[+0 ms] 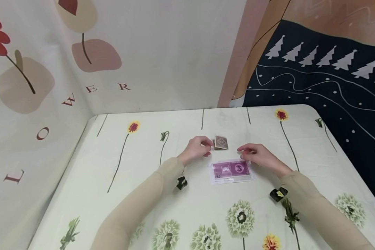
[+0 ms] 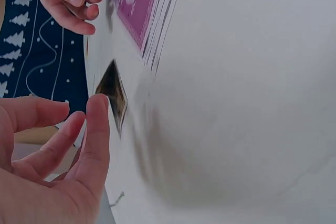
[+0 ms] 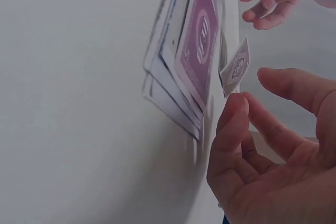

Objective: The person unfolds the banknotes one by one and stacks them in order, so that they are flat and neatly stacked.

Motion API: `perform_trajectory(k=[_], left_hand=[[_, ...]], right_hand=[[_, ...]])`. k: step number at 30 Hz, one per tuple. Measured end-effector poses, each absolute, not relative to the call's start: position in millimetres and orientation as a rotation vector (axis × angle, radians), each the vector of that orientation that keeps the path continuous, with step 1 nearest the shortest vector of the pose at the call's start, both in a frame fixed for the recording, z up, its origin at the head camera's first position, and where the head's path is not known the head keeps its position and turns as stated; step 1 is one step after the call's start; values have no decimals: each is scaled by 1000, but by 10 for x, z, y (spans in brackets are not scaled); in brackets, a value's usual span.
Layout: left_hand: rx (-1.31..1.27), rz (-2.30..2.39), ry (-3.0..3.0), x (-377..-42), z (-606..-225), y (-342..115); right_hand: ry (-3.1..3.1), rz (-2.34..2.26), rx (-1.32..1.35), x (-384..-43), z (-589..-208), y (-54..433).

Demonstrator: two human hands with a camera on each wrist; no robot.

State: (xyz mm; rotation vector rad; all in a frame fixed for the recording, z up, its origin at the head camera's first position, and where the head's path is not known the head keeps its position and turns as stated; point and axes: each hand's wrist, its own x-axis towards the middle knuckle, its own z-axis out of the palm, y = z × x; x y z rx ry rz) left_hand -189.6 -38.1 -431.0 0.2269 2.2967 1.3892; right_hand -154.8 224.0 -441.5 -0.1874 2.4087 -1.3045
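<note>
A small folded brown card (image 1: pixel 221 142) with a diamond pattern stands half-raised on the table, like a little tent. Just left of it is my left hand (image 1: pixel 196 147), its fingers loosely bent with gaps between them in the left wrist view. Whether a fingertip touches the card (image 2: pixel 113 93) I cannot tell. Nearer to me lies a stack of paper slips with a purple play banknote (image 1: pixel 231 170) on top. My right hand (image 1: pixel 258 156) hovers by the stack's upper right corner, fingers relaxed, holding nothing. In the right wrist view the banknote (image 3: pixel 199 45) shows several sheets beneath it.
A white flower-printed cloth (image 1: pixel 112 208) covers the table. Behind stands a pale hanging curtain (image 1: pixel 175 52), and at the right a dark cloth with white trees (image 1: pixel 315 80). Black wrist bands (image 1: pixel 182 183) sit on both wrists.
</note>
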Motion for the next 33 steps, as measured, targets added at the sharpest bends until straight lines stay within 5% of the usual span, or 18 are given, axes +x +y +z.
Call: perform_trajectory(k=[33], left_hand=[[106,1506,2290,-2051,-4444,-416]], right_hand=[[2448,-1053,-729,-2274,-4561,1934]])
